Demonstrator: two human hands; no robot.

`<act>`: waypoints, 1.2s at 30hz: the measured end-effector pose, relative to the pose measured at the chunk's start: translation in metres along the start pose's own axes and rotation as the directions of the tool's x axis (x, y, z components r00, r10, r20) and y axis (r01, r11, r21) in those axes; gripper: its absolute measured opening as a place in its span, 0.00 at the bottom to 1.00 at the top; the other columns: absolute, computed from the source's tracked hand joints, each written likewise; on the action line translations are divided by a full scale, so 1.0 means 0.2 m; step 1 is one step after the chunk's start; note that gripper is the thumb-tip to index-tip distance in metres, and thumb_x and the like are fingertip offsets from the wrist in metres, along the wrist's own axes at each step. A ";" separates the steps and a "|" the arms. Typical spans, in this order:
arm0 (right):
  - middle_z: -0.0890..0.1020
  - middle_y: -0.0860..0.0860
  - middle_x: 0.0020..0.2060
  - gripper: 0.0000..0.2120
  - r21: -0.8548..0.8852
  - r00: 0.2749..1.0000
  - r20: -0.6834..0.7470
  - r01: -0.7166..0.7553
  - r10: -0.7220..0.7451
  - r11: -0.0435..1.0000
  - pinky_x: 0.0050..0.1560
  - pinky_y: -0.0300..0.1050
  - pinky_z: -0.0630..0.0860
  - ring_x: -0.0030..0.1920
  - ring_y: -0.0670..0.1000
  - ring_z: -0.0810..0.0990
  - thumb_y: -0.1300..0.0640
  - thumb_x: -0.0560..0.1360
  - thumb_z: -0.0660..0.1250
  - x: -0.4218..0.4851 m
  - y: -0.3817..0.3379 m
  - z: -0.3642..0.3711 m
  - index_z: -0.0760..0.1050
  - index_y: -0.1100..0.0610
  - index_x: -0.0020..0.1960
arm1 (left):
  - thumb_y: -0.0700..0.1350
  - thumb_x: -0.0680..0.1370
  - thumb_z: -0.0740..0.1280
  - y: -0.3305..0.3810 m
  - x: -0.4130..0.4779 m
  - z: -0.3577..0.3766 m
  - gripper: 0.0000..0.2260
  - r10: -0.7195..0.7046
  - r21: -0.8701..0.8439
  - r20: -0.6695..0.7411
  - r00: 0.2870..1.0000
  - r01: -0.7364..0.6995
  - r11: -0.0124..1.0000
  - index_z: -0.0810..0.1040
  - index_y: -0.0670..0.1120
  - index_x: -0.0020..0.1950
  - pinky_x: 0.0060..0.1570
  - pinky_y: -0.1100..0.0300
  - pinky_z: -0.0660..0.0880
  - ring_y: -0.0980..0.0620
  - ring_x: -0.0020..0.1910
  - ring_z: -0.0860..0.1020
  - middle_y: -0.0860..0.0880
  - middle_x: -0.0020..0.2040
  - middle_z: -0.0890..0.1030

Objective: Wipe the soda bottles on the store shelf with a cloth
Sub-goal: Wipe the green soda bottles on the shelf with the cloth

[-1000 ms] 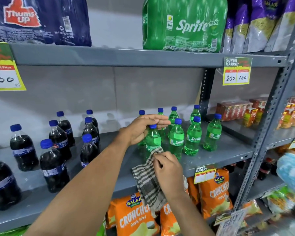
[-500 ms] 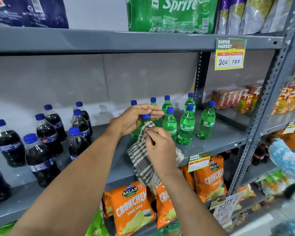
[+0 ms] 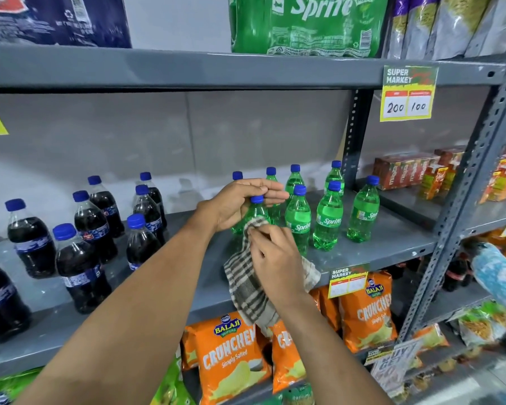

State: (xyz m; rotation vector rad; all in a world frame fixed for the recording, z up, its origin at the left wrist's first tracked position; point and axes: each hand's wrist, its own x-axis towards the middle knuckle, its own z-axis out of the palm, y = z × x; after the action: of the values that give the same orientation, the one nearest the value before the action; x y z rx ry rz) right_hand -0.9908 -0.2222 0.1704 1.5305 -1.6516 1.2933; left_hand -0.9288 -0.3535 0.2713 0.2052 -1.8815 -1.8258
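One green bottle (image 3: 256, 213) steadied at its neck by left hand (image 3: 240, 204); right hand (image 3: 275, 258) pinching cloth (image 3: 246, 285), now raised from base to shoulder; wipe underway.

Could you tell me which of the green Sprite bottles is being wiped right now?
The front-left green bottle: the left hand grips its neck and the right hand presses the checked cloth against it. The other green bottles stand untouched.

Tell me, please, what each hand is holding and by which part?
The left hand holds a green bottle at its neck, just under the blue cap. The right hand holds the checked cloth by its upper end, against that bottle.
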 end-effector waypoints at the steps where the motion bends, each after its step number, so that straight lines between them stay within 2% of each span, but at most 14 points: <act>1: 0.82 0.51 0.50 0.10 -0.003 1.000 -0.015 -0.001 0.001 1.000 0.44 0.46 0.79 0.48 0.53 0.77 0.62 0.75 0.73 0.03 -0.01 0.00 0.84 0.60 0.56 | 0.33 0.82 0.54 0.00 0.00 0.00 0.16 -0.004 -0.005 0.006 1.000 0.004 1.000 0.80 0.38 0.61 0.67 0.52 0.74 0.40 0.63 0.81 0.38 0.58 0.85; 8: 0.83 0.50 0.51 0.10 0.016 0.999 -0.020 -0.047 0.048 0.999 0.47 0.45 0.79 0.49 0.54 0.78 0.65 0.74 0.75 -0.05 0.02 0.00 0.85 0.60 0.54 | 0.33 0.82 0.55 0.00 0.00 0.01 0.16 0.002 -0.012 -0.003 1.000 -0.002 1.000 0.81 0.38 0.60 0.68 0.50 0.74 0.40 0.61 0.82 0.39 0.56 0.85; 13: 0.84 0.51 0.51 0.11 0.047 0.990 0.085 -0.121 0.117 0.992 0.44 0.48 0.79 0.49 0.57 0.80 0.68 0.73 0.74 -0.23 0.07 0.01 0.85 0.59 0.54 | 0.33 0.83 0.54 0.00 -0.01 0.01 0.16 0.010 0.004 -0.010 1.000 -0.010 1.000 0.80 0.38 0.60 0.69 0.50 0.73 0.41 0.61 0.82 0.40 0.56 0.86; 19: 0.84 0.51 0.51 0.11 0.026 0.996 -0.074 -0.057 0.059 0.998 0.47 0.44 0.78 0.48 0.55 0.78 0.66 0.73 0.75 0.04 -0.03 -0.03 0.85 0.60 0.55 | 0.33 0.82 0.55 0.02 -0.02 0.02 0.15 -0.018 -0.037 0.026 0.999 0.019 0.999 0.79 0.37 0.61 0.65 0.54 0.76 0.44 0.60 0.83 0.40 0.56 0.86; 22: 0.85 0.52 0.52 0.11 0.060 0.989 -0.096 -0.105 0.111 0.993 0.49 0.45 0.77 0.48 0.55 0.78 0.66 0.74 0.73 0.15 -0.05 -0.04 0.85 0.60 0.56 | 0.33 0.82 0.55 0.02 -0.02 0.02 0.15 -0.040 -0.068 0.030 0.999 0.042 0.997 0.78 0.36 0.62 0.62 0.54 0.78 0.44 0.60 0.83 0.40 0.56 0.86; 27: 0.85 0.51 0.51 0.11 0.149 0.976 -0.104 -0.173 0.189 0.974 0.54 0.40 0.77 0.50 0.53 0.81 0.67 0.74 0.73 0.00 -0.01 -0.03 0.85 0.60 0.56 | 0.33 0.83 0.54 0.02 -0.03 0.02 0.16 0.004 -0.014 0.003 1.000 -0.004 1.000 0.79 0.37 0.61 0.67 0.54 0.74 0.44 0.60 0.82 0.38 0.59 0.83; 32: 0.85 0.53 0.48 0.09 0.140 0.971 0.021 -0.240 0.239 0.961 0.48 0.49 0.81 0.48 0.56 0.82 0.69 0.73 0.74 -0.23 0.03 0.00 0.86 0.60 0.52 | 0.33 0.83 0.54 0.02 -0.03 0.03 0.16 0.007 0.002 0.005 1.000 -0.007 1.000 0.79 0.38 0.61 0.67 0.55 0.74 0.44 0.60 0.83 0.37 0.60 0.82; 36: 0.85 0.52 0.48 0.10 0.114 0.981 -0.051 -0.182 0.189 0.977 0.47 0.49 0.81 0.47 0.56 0.82 0.67 0.72 0.76 -0.11 -0.01 -0.01 0.86 0.60 0.52 | 0.33 0.83 0.54 0.02 -0.03 0.02 0.16 0.010 0.010 0.008 1.000 -0.010 1.000 0.79 0.37 0.62 0.67 0.54 0.74 0.43 0.62 0.82 0.37 0.60 0.83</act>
State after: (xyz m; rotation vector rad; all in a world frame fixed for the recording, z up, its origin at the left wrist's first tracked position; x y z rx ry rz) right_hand -0.9845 -0.2102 0.1522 1.4084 -1.7432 1.5357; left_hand -0.9251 -0.3464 0.2733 0.1922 -1.8943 -1.8139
